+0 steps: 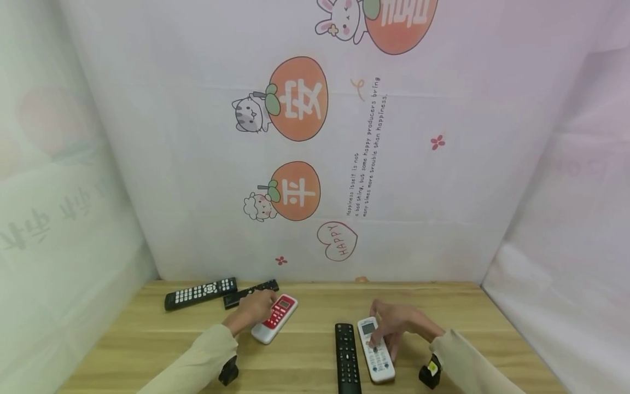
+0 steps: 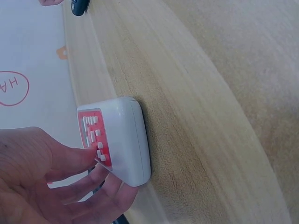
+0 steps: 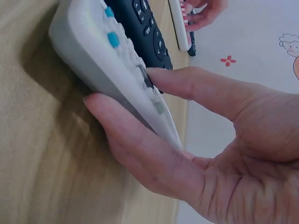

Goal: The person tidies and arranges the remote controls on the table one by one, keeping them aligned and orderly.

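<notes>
My left hand [image 1: 256,308] grips a white remote control with a red button panel [image 1: 278,317] from its left side. In the left wrist view its thumb lies on the buttons and the fingers curl against the side of the case. Over to the right, my right hand [image 1: 396,323] holds a white air-conditioner remote [image 1: 378,355] with a small grey screen. The right wrist view shows the thumb on its button face and the fingers along its side and edge. A long black remote [image 1: 347,358] lies just left of the white one.
Two more black remotes lie at the back left: a larger one with white buttons [image 1: 202,294] and a thinner one [image 1: 235,298], partly covered by my left hand. Printed white cloth [image 1: 394,246] stands behind the wooden table [image 1: 305,355] and along both sides.
</notes>
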`<state>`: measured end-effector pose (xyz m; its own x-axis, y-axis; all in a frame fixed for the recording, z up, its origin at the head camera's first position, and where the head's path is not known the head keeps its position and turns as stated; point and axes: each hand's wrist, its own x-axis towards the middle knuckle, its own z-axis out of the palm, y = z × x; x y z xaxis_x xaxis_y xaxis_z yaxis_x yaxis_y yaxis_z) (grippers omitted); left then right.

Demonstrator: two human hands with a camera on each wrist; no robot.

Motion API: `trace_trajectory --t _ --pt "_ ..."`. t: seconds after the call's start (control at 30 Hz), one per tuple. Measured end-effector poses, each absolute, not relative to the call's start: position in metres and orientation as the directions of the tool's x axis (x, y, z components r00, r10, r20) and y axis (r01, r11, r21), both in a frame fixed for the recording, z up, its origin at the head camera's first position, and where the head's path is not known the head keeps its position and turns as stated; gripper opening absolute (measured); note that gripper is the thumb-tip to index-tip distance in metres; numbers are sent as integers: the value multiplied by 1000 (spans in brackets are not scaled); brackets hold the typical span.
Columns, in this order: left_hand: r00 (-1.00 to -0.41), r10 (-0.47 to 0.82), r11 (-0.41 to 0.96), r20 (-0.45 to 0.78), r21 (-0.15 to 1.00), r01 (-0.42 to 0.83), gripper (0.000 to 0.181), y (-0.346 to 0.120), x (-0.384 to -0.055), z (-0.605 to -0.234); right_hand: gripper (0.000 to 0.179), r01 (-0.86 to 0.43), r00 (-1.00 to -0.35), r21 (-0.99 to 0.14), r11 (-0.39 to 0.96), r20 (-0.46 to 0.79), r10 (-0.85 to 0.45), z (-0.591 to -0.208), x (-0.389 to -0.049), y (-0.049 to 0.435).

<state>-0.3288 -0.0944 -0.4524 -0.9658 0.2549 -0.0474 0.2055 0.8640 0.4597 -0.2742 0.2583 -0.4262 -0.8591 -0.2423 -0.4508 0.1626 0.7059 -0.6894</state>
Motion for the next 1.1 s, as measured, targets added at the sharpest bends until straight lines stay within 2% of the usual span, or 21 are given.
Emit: trace_trajectory --t 0.13,0.5,0.8,0.93,1.1 --pt "-965 257 866 -45 454 209 31 -95 -328 -452 56 155 -856 -653 741 -464 -230 -425 -275 258" --pt "-961 275 860 -30 455 232 30 -96 -327 -455 39 115 -847 -536 836 -493 -199 -415 -279 258" --pt "-962 272 864 -32 449 230 32 -93 -328 -455 19 42 -912 -454 890 -380 -151 -414 -283 249" --pt "-962 270 867 -28 441 231 32 -92 -327 -454 23 -2 -942 -405 914 -305 -137 -417 -283 242" --pt "-963 268 864 -23 448 230 31 -93 -329 -457 30 -36 -962 -400 916 -235 -140 -428 -286 235"
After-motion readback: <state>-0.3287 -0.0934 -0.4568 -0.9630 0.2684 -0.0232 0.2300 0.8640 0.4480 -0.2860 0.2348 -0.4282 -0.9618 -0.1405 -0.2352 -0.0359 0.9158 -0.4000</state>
